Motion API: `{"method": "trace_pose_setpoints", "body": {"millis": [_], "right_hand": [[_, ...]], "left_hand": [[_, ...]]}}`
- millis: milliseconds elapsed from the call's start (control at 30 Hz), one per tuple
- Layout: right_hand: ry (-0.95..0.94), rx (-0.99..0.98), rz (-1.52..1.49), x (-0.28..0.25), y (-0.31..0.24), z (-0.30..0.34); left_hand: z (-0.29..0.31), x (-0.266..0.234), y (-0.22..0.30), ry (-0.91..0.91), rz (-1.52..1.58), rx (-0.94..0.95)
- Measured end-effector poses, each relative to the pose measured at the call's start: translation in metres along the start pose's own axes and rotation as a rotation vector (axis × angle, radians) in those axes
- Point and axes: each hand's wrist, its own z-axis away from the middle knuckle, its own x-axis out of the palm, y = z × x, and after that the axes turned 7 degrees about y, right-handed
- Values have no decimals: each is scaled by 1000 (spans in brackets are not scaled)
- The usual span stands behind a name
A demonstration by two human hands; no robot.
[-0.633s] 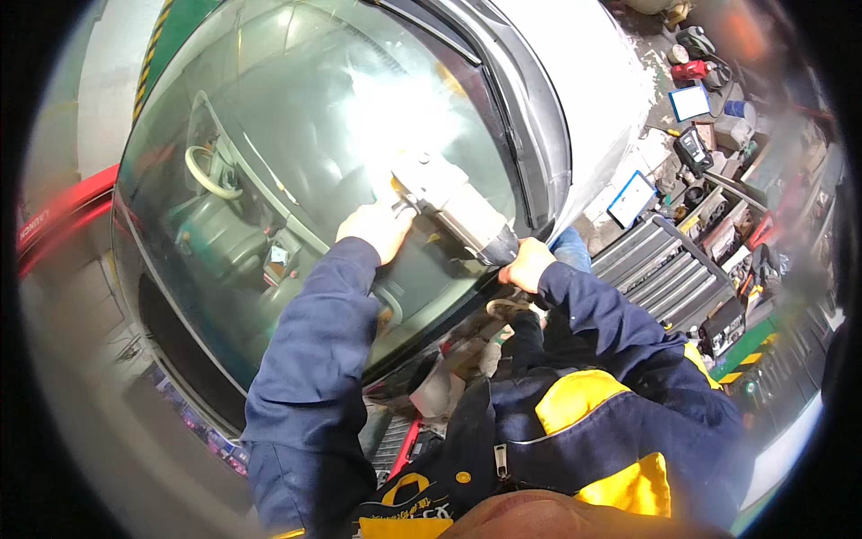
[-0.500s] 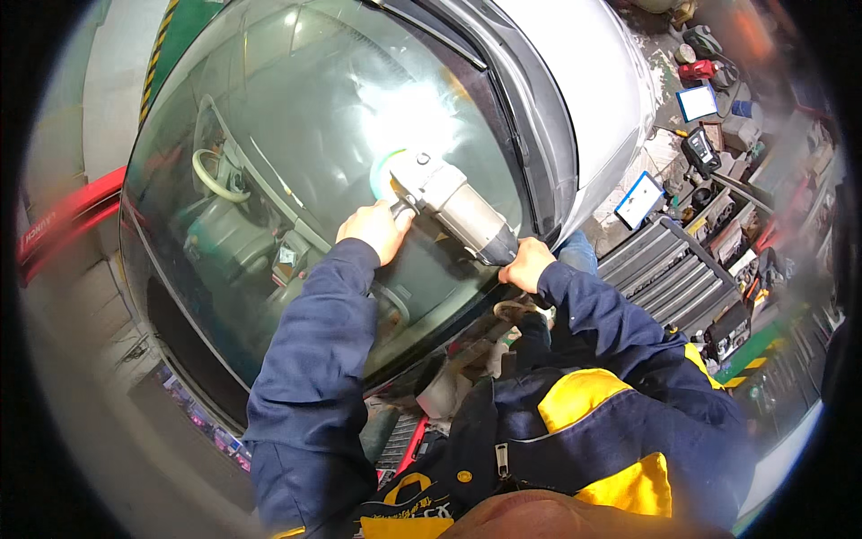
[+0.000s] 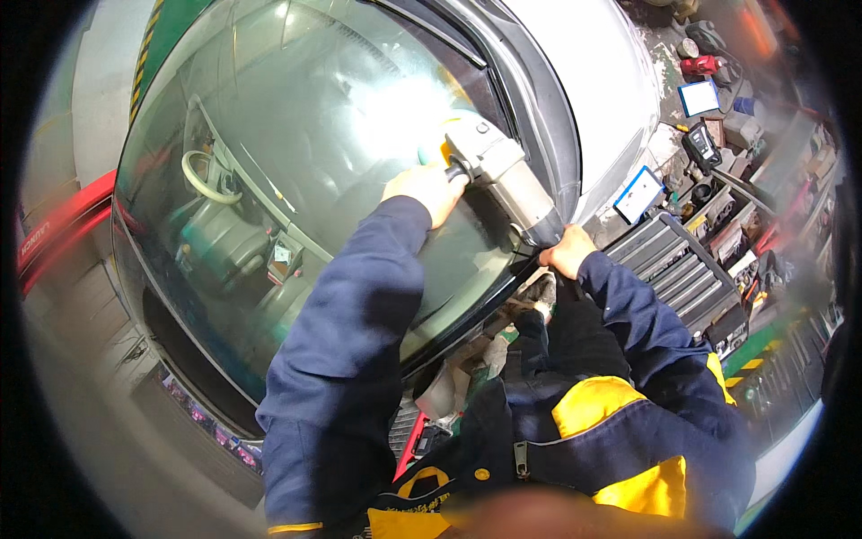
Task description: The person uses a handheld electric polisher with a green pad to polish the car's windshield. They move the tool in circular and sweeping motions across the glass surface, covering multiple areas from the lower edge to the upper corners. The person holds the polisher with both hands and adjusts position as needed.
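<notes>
A silver-and-black power polisher [image 3: 512,180] rests with its pad end against the car's windshield [image 3: 332,117], close to the lower edge of the glass. My left hand [image 3: 426,190] is closed around the black side handle near the polisher's head. At the rear end, my right hand [image 3: 568,251] grips the black body handle. The pad is mostly hidden behind the head; a yellow and pale green rim of it shows. A bright glare lies on the glass beside it.
Beyond the polisher run the black wiper cowl [image 3: 539,108] and the white hood [image 3: 597,81]. A black slatted tool cart [image 3: 673,269] stands at right, near clipboards [image 3: 639,195] and cluttered shelves. A red lift arm [image 3: 67,229] is at left. The steering wheel [image 3: 211,178] shows through the glass.
Both hands have moved the polisher to the right across the glass, toward the cowl and hood. Both grips are kept.
</notes>
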Motion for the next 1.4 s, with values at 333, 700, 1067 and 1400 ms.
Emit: {"method": "trace_pose_setpoints", "body": {"millis": [333,700,1067,1400], "right_hand": [[-230,-291,113,94,-104,58],[-312,-629,351,223,-203,159],[-362,-780,506,368,-304,245],[-59,-563,427,233,-256,144]], "left_hand": [[157,4,-142,142,42,-343],[362,85,-304,448,138,-548],[521,144,-437,675,187,-727],[320,47,-345,467,315,-504]]}}
